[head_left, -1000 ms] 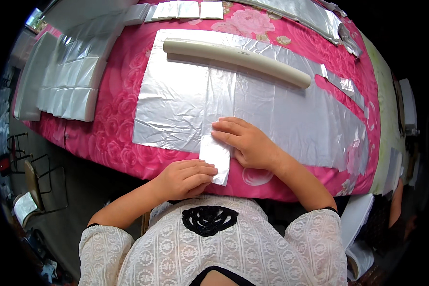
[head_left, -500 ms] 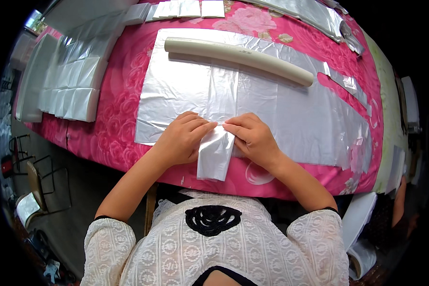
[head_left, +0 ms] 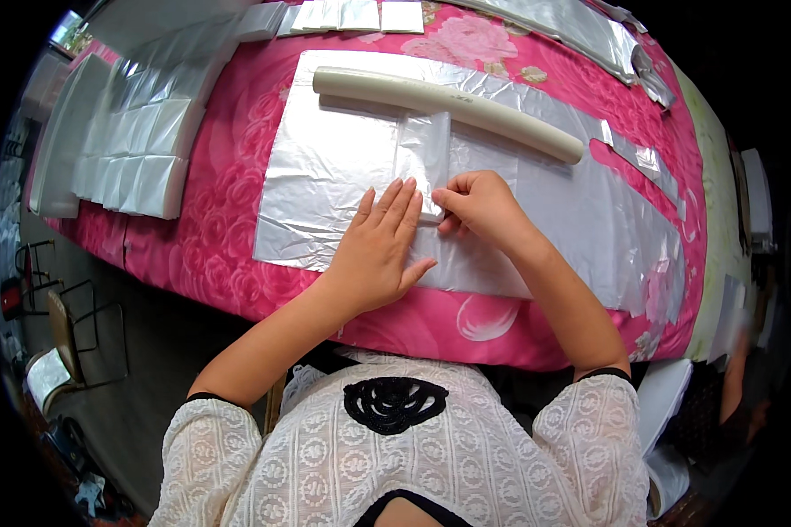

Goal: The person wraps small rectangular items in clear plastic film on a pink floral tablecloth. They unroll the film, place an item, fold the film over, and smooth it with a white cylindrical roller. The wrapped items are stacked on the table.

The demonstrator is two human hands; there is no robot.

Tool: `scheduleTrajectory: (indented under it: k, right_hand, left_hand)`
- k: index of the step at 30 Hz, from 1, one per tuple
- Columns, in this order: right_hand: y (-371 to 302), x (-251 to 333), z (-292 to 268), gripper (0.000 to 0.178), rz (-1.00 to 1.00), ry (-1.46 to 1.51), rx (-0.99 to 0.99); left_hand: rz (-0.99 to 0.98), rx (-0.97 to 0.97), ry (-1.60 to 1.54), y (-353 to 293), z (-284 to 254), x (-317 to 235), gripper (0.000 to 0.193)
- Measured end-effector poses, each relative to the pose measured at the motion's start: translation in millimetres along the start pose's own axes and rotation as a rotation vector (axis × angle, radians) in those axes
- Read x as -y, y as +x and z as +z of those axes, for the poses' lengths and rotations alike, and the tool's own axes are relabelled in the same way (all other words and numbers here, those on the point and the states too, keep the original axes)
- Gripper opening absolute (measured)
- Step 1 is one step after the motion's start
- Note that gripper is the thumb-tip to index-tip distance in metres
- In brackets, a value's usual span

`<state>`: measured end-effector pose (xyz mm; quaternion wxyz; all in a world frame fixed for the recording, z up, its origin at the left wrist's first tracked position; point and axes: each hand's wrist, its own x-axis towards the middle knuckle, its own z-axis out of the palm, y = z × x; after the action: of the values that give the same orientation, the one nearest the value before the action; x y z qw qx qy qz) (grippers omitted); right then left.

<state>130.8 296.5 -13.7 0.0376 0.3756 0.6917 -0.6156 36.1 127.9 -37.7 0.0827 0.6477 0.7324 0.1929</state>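
Note:
A narrow, clear plastic bag (head_left: 424, 147) lies on a pile of larger shiny plastic sheets (head_left: 303, 189), its near end folded over away from me. My left hand (head_left: 371, 255) rests flat on the bag's folded end, fingers stretched out and thumb apart. At the right edge of that fold, my right hand (head_left: 482, 209) pinches the plastic between thumb and fingers. Beyond both hands a long cream tube (head_left: 448, 105) lies slantwise across the sheets and over the bag's far end.
Stacks of folded clear bags (head_left: 145, 167) stand at the left of the pink flowered tablecloth (head_left: 224, 202). More flat packets (head_left: 351, 16) line the far edge. Long plastic strips (head_left: 580, 35) lie at the far right. A chair (head_left: 66, 338) stands lower left; another person's arm (head_left: 736, 378) shows at right.
The bag's near end, which hung toward me over the table edge, is now folded up away from me. My left hand has flattened onto it; my right hand has moved slightly farther away.

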Motion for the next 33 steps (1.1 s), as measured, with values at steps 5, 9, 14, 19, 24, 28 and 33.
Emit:
scheduleTrajectory:
  k: [5,9,14,19,24,28,33]
  right_hand:
    - [-10.6,0.4,4.9,0.031,-0.092,-0.197,-0.063]
    - [-22.8,-7.7,17.8,0.050,-0.565,-0.794,-0.413]
    - [-0.4,-24.2,-3.1,0.055,-1.008,-0.971,-0.225]
    - [13.5,-24.3,-13.7,0.052,-0.992,-0.864,-0.081]
    - [17.1,-22.9,-17.3,0.046,-1.002,-0.785,-0.060]
    - [14.0,-24.7,-14.8,0.038,-1.069,-0.735,-0.116]
    - [-14.3,-38.6,3.9,0.021,-1.251,-0.848,-0.178]
  left_hand:
    - [-0.008,0.060,0.092,-7.4,6.2,-0.6,0.081]
    - [-0.021,0.045,0.090,-9.2,7.6,-0.4,0.083]
    - [0.010,0.020,0.089,-5.1,-0.3,0.1,0.072]
    - [0.178,-0.151,0.061,8.0,-12.4,17.7,0.031]
    - [0.243,-0.231,0.120,10.5,-5.9,27.7,0.016]
    - [0.102,-0.105,-0.146,8.5,-14.3,20.0,0.015]
    - [0.423,-0.113,-0.192,-13.7,-24.5,12.0,0.028]
